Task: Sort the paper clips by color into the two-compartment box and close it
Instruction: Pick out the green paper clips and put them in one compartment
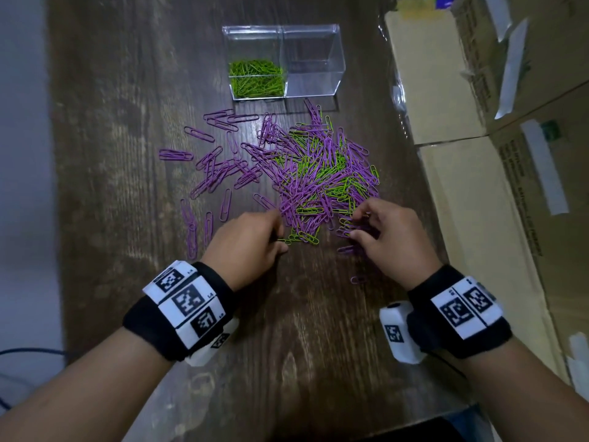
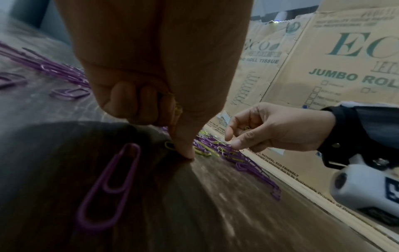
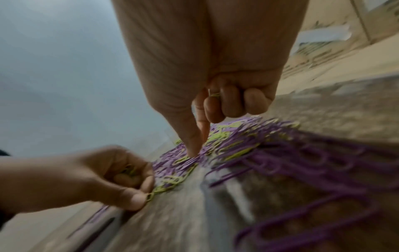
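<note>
A clear two-compartment box (image 1: 312,74) stands at the far middle of the wooden table. Its left half holds green clips (image 1: 256,78); its right half looks empty. A mixed pile of purple and green paper clips (image 1: 322,173) lies in front of it, and sorted-out purple clips (image 1: 216,167) are spread to the left. My left hand (image 1: 280,240) pinches a green clip (image 3: 151,196) at the pile's near edge and keeps more green ones in its curled fingers. My right hand (image 1: 357,224) pokes thumb and forefinger into the pile (image 3: 215,136), with a green clip (image 3: 214,94) tucked under its curled fingers.
Flattened cardboard boxes (image 1: 462,186) run along the table's right side, close to my right hand. A single purple clip (image 2: 110,185) lies just under my left wrist. A dark cable (image 1: 32,350) hangs off the table's left edge.
</note>
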`<action>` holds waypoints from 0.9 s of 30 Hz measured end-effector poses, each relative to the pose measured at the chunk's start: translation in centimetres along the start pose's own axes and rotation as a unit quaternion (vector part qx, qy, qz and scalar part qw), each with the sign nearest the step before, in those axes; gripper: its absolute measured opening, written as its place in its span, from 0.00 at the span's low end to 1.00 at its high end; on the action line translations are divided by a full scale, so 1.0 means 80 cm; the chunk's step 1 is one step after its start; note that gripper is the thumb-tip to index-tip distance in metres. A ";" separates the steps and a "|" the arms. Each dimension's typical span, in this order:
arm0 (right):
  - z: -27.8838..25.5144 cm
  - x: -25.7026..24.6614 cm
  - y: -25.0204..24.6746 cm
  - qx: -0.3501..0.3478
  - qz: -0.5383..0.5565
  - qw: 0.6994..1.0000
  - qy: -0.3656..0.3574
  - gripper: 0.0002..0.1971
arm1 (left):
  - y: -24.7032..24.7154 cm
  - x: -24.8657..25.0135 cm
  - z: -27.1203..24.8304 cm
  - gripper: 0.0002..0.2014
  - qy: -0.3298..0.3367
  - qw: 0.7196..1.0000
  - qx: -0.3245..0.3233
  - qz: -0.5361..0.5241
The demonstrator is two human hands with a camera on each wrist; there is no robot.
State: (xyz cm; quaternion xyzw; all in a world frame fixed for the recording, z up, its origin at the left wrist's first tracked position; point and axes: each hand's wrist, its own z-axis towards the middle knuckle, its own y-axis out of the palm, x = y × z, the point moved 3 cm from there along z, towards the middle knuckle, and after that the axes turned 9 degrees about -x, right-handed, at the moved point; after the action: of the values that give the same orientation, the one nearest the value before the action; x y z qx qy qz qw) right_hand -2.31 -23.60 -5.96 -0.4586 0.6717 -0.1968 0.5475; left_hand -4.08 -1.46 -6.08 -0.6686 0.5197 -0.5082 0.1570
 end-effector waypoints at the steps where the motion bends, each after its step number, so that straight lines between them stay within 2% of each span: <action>1: -0.001 -0.006 0.002 -0.001 0.008 1.000 -0.009 0.10 | 0.000 0.001 0.001 0.08 0.000 1.000 -0.008 -0.004; 6: -0.004 -0.050 0.036 -0.015 0.001 0.999 -0.048 0.11 | -0.001 0.010 0.002 0.06 -0.001 0.999 -0.032 0.020; 10: 0.003 -0.059 0.054 -0.041 -0.015 0.999 -0.027 0.09 | -0.007 0.000 0.000 0.07 -0.006 0.986 -0.062 -0.157; 12: 0.004 -0.054 0.053 -0.052 0.029 0.997 -0.039 0.08 | -0.009 -0.007 -0.001 0.10 -0.017 0.955 -0.057 -0.290; 14: 0.002 -0.048 0.047 -0.042 0.130 0.989 -0.049 0.08 | -0.008 -0.010 -0.002 0.12 -0.053 0.881 -0.046 -0.468; 15: 0.000 -0.045 0.041 -0.035 0.204 0.978 -0.040 0.08 | -0.007 -0.010 0.000 0.13 -0.072 0.843 -0.044 -0.531; 16: -0.001 -0.041 0.035 -0.035 0.297 0.954 -0.021 0.07 | -0.007 -0.008 0.001 0.13 -0.089 0.820 -0.045 -0.564; 19: -0.004 -0.028 0.022 -0.059 0.553 0.830 0.046 0.11 | -0.005 -0.003 0.009 0.13 -0.093 0.798 -0.054 -0.593; 20: -0.004 -0.025 0.018 -0.066 0.598 0.797 0.052 0.11 | -0.004 -0.002 0.011 0.13 -0.088 0.791 -0.057 -0.603; 21: -0.003 -0.022 0.015 -0.068 0.622 0.779 0.051 0.10 | -0.003 -0.001 0.013 0.13 -0.087 0.786 -0.056 -0.609; 22: -0.001 -0.020 0.013 -0.068 0.631 0.772 0.045 0.09 | -0.002 0.000 0.014 0.14 -0.088 0.784 -0.053 -0.612; 24: 0.001 -0.015 0.012 -0.066 0.624 0.777 0.038 0.08 | -0.001 0.001 0.015 0.14 -0.083 0.781 -0.046 -0.617; 27: 0.001 -0.015 0.015 -0.080 0.626 0.774 0.049 0.12 | -0.002 0.000 0.018 0.15 -0.072 0.768 -0.040 -0.634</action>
State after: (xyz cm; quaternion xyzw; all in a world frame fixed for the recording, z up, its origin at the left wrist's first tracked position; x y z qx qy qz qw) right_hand -2.71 -22.01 -6.26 0.0314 0.8499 0.2216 0.4771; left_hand -2.81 -1.86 -6.56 -0.8866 -0.0157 -0.4209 -0.1912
